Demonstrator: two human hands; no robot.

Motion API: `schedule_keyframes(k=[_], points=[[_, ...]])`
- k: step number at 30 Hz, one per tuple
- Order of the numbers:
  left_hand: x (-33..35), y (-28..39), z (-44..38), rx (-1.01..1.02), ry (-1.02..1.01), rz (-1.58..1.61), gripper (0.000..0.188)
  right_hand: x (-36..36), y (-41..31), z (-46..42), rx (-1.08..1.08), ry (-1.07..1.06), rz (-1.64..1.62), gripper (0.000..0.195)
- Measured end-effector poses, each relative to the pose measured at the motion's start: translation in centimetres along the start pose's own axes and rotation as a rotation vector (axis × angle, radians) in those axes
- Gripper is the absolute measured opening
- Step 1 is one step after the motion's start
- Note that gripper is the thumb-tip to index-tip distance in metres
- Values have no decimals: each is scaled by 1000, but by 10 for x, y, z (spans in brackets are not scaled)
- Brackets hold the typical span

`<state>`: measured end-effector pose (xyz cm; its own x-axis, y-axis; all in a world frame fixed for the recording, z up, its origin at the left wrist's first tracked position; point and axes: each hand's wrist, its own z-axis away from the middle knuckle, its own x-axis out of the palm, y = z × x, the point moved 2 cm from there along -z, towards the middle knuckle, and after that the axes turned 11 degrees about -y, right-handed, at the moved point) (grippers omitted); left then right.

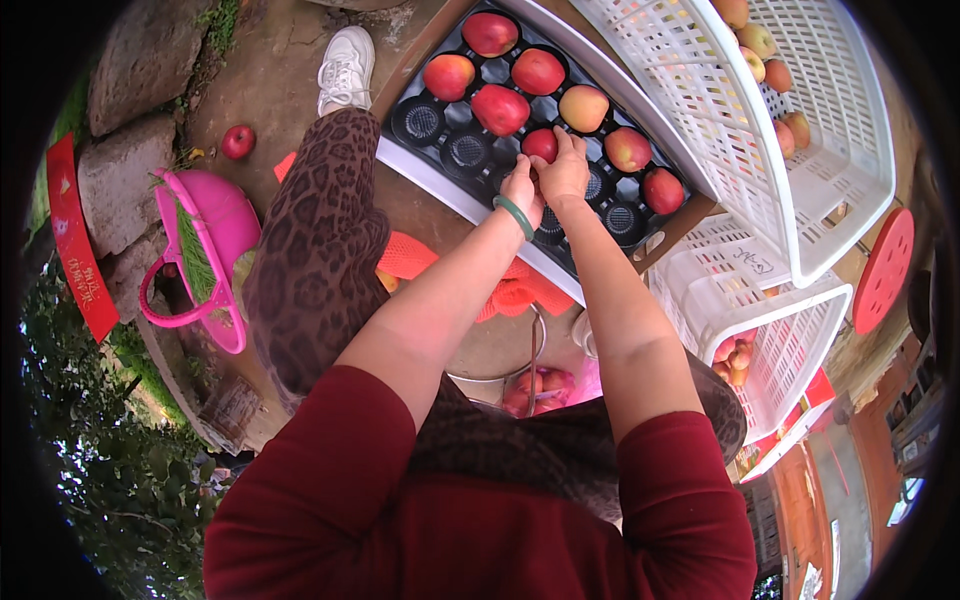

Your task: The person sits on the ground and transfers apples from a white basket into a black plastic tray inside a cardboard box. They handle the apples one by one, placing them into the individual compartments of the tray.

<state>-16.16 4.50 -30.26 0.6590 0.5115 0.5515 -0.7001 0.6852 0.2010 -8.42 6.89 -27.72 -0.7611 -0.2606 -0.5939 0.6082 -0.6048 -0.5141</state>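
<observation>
My right hand [566,169] has its fingers against the right side of a small red apple [540,145]. My left hand [523,189], with a green bangle at the wrist, meets the lower edge of the same apple, its fingers close to the right thumb. This apple is at a black moulded tray [459,116] inside a cardboard box [427,174]. Several red apples [500,110] and a yellowish apple [584,109] occupy other hollows. Bare hollows [466,152] show along the near side; my hands and forearms cover some of them.
White plastic crates [787,187] with apples stand at the right, near a round red stool top [885,270]. Leftward are a pink basket [217,217], a loose apple [238,141] and stone blocks [124,184]. Orange foam netting [409,255] lies between the box and my legs.
</observation>
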Motion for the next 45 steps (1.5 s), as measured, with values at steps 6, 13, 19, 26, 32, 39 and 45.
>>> schedule_keyframes(k=[6,13,19,26,32,39,45], points=[[5,11,23,-14,50,-167,68,-25,18,26,-32,-69,82,53],[16,24,76,-9,-2,-344,58,-112,8,91,-225,-406,248,41],[12,15,131,-77,-36,-376,45,-245,-6,194,-348,-359,-171,36],[74,-3,186,23,-211,-529,33,-340,146,296,-120,307,-632,30],[195,-70,233,75,-724,-755,27,-263,280,315,240,341,-784,25],[229,-149,212,729,-1033,-1494,24,-212,304,271,242,244,-254,33],[221,-172,177,1192,-908,-1887,51,-219,290,221,88,389,124,39]])
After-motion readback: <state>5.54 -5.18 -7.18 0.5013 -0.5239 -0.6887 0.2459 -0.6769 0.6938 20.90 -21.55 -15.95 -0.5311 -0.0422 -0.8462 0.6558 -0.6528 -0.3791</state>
